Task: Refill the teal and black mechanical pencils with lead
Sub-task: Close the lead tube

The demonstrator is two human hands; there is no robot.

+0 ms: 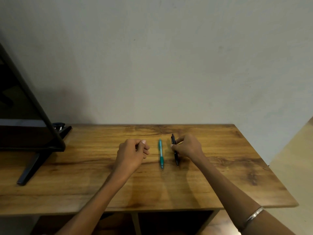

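On the brown wooden tabletop [94, 182] with a strong dark grain, two mechanical pencils lie side by side near the middle, both with the tip toward the person and the cap end toward the pale grey wall [152, 56]. They are almost parallel and close together but apart from each other. The teal plastic mechanical pencil [160, 154] lies on the left of the pair and nothing touches it. The slim black mechanical pencil [175, 150] lies just to the right of it.

The right hand [187, 147] is on the black pencil: the thumb and the curled fingers pinch its barrel around the middle, so the upper end with the clip shows above the fingers and the tip shows below the hand. If the pencil is lifted a little or is resting on the wood, I cannot tell. On the right forearm, near the lower edge of the view, there is a thin silver metal bangle [254, 216].

The left hand [133, 152] is to the left of the teal pencil, near it but not touching. Its fingers are curled in to a loose fist, and it holds nothing that I can see.

At the far left stands a black flat screen [25, 116] on a black angled foot [28, 172], well apart from both hands.
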